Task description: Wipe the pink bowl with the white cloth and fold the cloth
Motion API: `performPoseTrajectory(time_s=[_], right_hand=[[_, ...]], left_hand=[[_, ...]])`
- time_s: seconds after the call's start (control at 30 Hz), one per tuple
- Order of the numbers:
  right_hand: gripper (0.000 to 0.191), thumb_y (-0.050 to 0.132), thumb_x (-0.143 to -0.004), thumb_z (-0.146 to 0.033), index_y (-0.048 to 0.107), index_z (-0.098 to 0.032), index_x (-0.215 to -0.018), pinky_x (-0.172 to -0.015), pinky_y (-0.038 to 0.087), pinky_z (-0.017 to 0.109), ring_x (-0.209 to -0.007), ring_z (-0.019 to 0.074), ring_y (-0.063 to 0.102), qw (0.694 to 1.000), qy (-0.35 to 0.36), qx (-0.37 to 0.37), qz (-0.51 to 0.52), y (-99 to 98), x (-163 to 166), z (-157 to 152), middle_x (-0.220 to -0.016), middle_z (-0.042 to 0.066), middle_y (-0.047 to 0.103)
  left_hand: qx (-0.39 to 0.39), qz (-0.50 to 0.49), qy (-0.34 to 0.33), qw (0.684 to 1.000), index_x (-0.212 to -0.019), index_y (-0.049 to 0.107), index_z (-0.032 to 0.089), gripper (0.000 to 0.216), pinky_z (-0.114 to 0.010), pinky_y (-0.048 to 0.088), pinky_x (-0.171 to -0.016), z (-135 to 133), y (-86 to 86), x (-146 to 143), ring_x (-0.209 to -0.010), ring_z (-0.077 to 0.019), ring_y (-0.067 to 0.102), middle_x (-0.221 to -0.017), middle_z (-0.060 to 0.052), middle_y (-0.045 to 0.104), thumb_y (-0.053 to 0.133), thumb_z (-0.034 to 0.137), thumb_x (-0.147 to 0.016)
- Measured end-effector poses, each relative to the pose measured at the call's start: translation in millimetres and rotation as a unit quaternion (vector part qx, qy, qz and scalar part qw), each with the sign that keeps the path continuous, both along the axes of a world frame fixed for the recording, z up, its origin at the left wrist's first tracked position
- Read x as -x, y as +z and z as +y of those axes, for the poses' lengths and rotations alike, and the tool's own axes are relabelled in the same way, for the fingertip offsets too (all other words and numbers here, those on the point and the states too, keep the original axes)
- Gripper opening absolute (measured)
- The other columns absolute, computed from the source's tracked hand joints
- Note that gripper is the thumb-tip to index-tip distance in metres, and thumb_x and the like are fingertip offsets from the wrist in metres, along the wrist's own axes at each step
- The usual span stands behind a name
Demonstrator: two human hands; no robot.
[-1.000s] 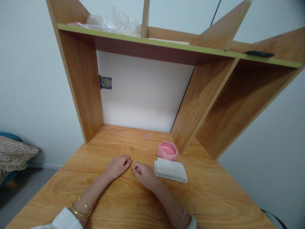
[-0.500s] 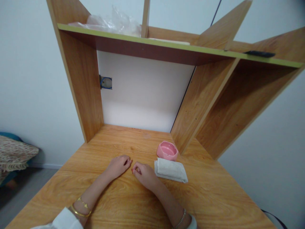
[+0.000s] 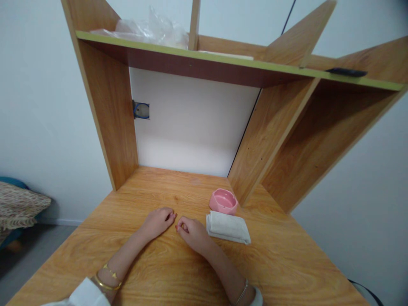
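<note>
Hands rest on the desk, two of them, knuckles up near the middle. The left hand lies loosely curled, holding nothing; the right hand is curled too, fingertips tucked under, nothing gripped that I can see. The two nearly meet at the fingertips. One folded white cloth lies just beside the right hand, toward the desk's right edge. One pink dish sits right behind the cloth, close to the wooden divider. One crumpled plastic bag sits up on the shelf, a dark flat object further right.
</note>
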State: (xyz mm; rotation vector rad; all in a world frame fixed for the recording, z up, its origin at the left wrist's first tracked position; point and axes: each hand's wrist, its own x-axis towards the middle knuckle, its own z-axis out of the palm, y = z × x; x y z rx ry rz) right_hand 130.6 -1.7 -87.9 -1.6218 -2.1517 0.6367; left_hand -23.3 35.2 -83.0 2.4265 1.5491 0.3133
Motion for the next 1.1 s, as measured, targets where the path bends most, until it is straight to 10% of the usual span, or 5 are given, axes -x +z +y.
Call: performPoseTrajectory(time_s=[1.1], right_hand=[[0.024, 0.045, -0.08, -0.025, 0.054, -0.021, -0.102, -0.053, 0.026, 0.021, -0.058, 0.0112, 0.047, 1.0, 0.012, -0.025, 0.009, -4.7, -1.4, 0.9, -0.063, -0.004, 0.054]], left_hand=[[0.009, -0.01, 0.002, 1.0, -0.076, 0.059, 0.018, 0.029, -0.025, 0.036, -0.063, -1.5, 2.2, 0.7, -0.073, -0.0171, 0.058, -0.075, -0.005, 0.064, 0.034, 0.03, -0.085]])
